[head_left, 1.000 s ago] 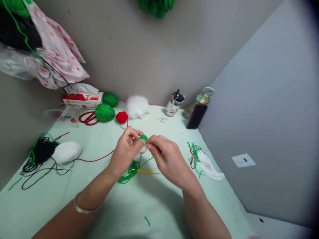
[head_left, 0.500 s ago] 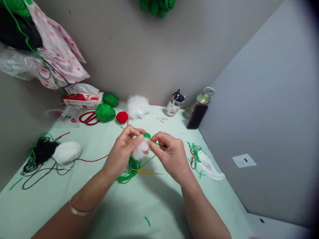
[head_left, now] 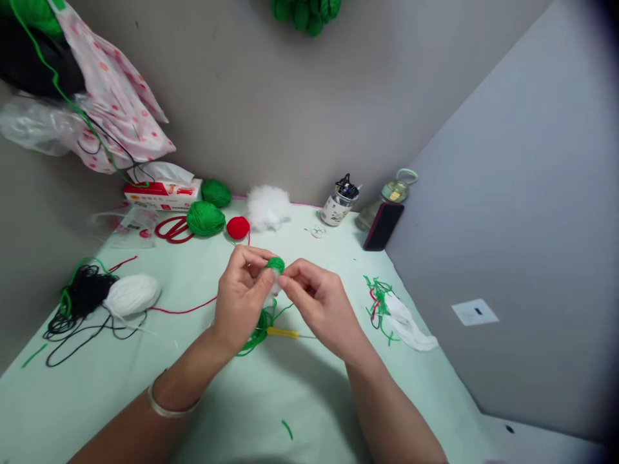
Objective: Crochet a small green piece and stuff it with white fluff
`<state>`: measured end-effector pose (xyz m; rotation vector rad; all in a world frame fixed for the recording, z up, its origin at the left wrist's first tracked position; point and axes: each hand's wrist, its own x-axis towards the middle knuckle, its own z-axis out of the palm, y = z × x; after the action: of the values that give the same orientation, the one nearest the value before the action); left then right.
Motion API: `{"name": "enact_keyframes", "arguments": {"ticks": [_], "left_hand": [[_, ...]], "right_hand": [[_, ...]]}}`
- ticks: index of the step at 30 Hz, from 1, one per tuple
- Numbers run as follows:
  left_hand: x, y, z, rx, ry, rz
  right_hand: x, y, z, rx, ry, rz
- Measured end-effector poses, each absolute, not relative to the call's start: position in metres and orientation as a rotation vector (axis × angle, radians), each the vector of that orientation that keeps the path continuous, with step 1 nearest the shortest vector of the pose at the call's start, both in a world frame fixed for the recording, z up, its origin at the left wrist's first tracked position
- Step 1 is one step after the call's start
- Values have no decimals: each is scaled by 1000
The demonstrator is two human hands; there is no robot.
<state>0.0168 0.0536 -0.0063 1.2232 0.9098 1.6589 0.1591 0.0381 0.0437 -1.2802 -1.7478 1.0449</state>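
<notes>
Between my hands, above the table's middle, is a small green crocheted piece [head_left: 275, 264] with a tuft of white stuffing [head_left: 275, 284] at its lower side. My left hand [head_left: 244, 290] is closed around the piece, thumb on the near side. The fingertips of my right hand [head_left: 312, 293] pinch the stuffing against the green piece. Below them lies a loose bundle of green yarn [head_left: 258, 332], and a strand runs from it up toward my right hand. A crochet hook with a yellow handle [head_left: 283, 332] rests beside the bundle.
Behind my hands stand a red yarn ball [head_left: 238, 227], green yarn balls [head_left: 206, 218], red-handled scissors [head_left: 174, 229] and a pile of stuffing [head_left: 268, 207]. White yarn [head_left: 132, 294] and black yarn [head_left: 89, 293] lie left. A phone [head_left: 383, 227] leans on a bottle; yarn scraps [head_left: 380, 296] lie right.
The stuffing between my hands now shows as a much smaller tuft against the green piece. My right hand has moved slightly left, closer to my left hand.
</notes>
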Motion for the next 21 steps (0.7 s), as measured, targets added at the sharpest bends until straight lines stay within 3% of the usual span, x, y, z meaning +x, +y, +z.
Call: {"name": "enact_keyframes", "arguments": {"ticks": [11, 16, 21], "left_hand": [[6, 54, 5, 1080, 679, 1311], [7, 54, 7, 1128, 829, 1378], [13, 53, 5, 936, 889, 1356]], "right_hand": [[173, 41, 48, -1293, -1738, 980], [170, 35, 55, -1227, -1842, 1103], [168, 38, 50, -1247, -1955, 981]]}}
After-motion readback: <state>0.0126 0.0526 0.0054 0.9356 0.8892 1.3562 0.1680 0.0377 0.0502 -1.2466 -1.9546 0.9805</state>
